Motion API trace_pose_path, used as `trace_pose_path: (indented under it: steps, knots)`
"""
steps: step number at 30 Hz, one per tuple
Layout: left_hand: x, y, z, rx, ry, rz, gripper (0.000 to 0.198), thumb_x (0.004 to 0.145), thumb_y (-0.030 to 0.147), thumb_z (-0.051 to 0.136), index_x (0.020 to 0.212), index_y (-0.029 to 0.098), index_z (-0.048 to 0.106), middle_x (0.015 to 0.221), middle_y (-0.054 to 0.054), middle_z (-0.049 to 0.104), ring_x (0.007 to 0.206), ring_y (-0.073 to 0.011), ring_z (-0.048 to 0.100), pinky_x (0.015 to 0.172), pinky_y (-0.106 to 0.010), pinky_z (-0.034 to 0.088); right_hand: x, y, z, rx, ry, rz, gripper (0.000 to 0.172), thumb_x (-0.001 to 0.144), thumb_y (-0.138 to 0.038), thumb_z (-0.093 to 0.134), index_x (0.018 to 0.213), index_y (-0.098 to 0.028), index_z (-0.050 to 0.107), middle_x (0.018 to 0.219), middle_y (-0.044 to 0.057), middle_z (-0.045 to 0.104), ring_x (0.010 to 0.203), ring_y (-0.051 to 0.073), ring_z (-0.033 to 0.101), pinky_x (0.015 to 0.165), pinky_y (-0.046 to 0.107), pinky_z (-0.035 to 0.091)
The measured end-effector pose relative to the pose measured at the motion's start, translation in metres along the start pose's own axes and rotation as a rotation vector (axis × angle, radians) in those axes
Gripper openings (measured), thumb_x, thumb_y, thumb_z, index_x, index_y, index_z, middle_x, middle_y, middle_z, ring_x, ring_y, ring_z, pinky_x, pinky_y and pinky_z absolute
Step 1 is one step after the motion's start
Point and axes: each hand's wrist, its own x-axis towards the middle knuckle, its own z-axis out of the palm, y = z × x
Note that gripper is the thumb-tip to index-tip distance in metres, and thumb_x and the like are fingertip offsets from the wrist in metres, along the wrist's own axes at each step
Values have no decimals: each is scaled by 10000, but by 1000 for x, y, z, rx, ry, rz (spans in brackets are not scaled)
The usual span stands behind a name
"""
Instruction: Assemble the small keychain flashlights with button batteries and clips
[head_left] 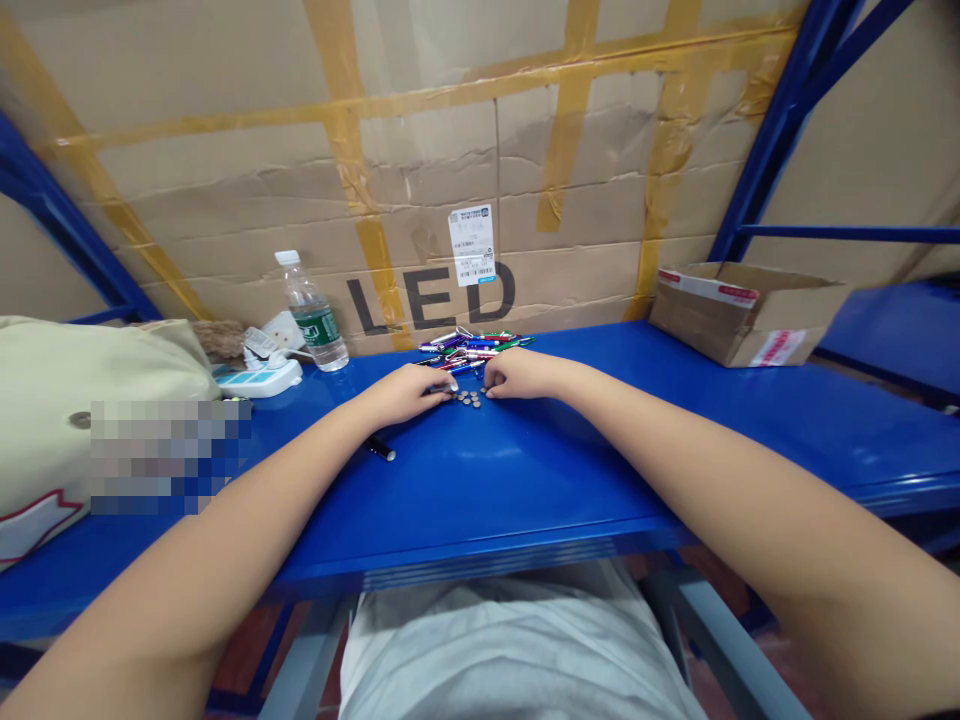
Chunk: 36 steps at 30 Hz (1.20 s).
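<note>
Several small round metal discs, like button cells [470, 399], lie loose on the blue table between my two hands. To the left of them is my left hand [411, 393], its fingers closed around something small with a silvery end that I cannot make out. My right hand [519, 374] is pinched at the right edge of the discs; whatever its fingertips hold is too small to name. Just behind both hands lies a heap of slim coloured metal pens or penlights [472, 350], some with clips. A short black tube [381, 449] with a silver end rests under my left wrist.
On the left stand a water bottle [315, 318], a white power strip [262, 378] and a pale bag [97, 400]. An open cardboard box [739, 312] sits at the back right. A large taped cardboard sheet [420, 200] rises behind the blue table [510, 490].
</note>
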Motion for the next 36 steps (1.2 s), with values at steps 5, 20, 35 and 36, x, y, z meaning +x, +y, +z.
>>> trace_pose_path:
  steps: [5,20,35,36]
  knots:
    - [0,-1,2,15,9,-2,193,879,266,486,972,194,639,969,-41,698,873,-187,630,773,-271,440,5,1,7,17,36,-21,125,773,-135,595,824,-157,707,844,66,704,743,176,607,655,271,424]
    - [0,-4,5,-62,55,-6,189,877,288,488,928,191,643,916,-24,702,824,-177,626,742,-263,432,9,-6,12,163,354,-154,125,777,-178,612,878,-138,675,763,34,643,666,127,525,606,230,353]
    - [1,0,5,-196,184,-130,256,853,391,514,861,163,630,746,2,635,680,-141,549,647,-248,414,11,-10,19,276,487,-266,273,802,-175,601,1070,-129,619,792,25,630,715,140,548,671,258,393]
    - [0,-1,4,-198,205,-151,253,850,388,515,871,163,630,751,0,635,676,-140,546,645,-250,418,11,-10,20,261,498,-265,313,806,-188,601,1113,-124,596,849,44,642,757,152,562,698,270,408]
